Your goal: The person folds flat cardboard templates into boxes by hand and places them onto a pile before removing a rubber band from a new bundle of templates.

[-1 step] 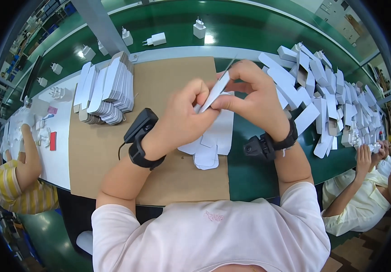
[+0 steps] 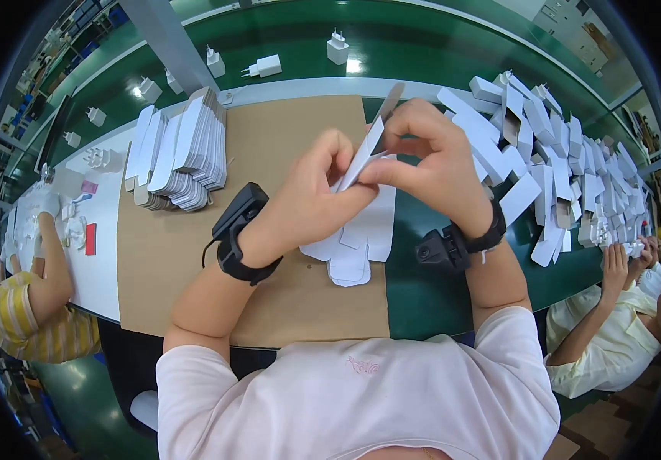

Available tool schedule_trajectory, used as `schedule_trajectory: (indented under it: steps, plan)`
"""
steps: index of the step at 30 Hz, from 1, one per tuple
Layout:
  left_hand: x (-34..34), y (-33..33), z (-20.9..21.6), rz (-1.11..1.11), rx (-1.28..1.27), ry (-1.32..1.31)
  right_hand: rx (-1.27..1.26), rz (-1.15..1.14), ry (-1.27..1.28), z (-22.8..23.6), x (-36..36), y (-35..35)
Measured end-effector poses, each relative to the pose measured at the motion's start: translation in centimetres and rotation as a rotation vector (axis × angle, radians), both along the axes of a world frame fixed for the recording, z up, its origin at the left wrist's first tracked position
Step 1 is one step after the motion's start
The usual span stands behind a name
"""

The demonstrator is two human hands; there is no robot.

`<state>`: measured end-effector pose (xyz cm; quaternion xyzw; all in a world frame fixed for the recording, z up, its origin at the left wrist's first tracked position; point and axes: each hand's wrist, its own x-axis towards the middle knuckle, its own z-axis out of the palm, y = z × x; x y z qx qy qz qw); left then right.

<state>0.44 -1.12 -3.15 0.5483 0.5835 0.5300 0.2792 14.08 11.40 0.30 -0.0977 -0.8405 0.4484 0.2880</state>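
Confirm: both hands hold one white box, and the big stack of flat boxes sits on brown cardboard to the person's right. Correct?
Wrong side: the head view shows the big stack of flat boxes on the person's left. The left hand and right hand do hold one white box, and the stack sits on brown cardboard.

Your left hand (image 2: 320, 180) pinches with curled fingers, just beside your right hand (image 2: 425, 153), also curled; your forearms (image 2: 202, 305) angle inward.
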Motion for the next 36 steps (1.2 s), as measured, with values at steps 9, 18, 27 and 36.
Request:
schedule_trajectory:
  steps: [9,18,27,36]
  plan:
    - [0.6,0.4,1.0,-0.037,0.374,-0.194,-0.358,0.121,0.382,-2.3,-2.0,-2.4]
    - [0.3,0.1,0.4,-0.143,0.097,-0.467,-0.327,0.125,0.206,-2.5,-1.1,-2.1]
    - [-1.2,-0.1,0.4,-0.164,0.061,-0.194,-0.327,0.113,0.204,-0.6,-0.8,-0.7]
    - [-0.7,0.0,1.1,-0.127,0.079,-0.194,-0.238,0.214,0.223,-1.4,-1.1,0.0]
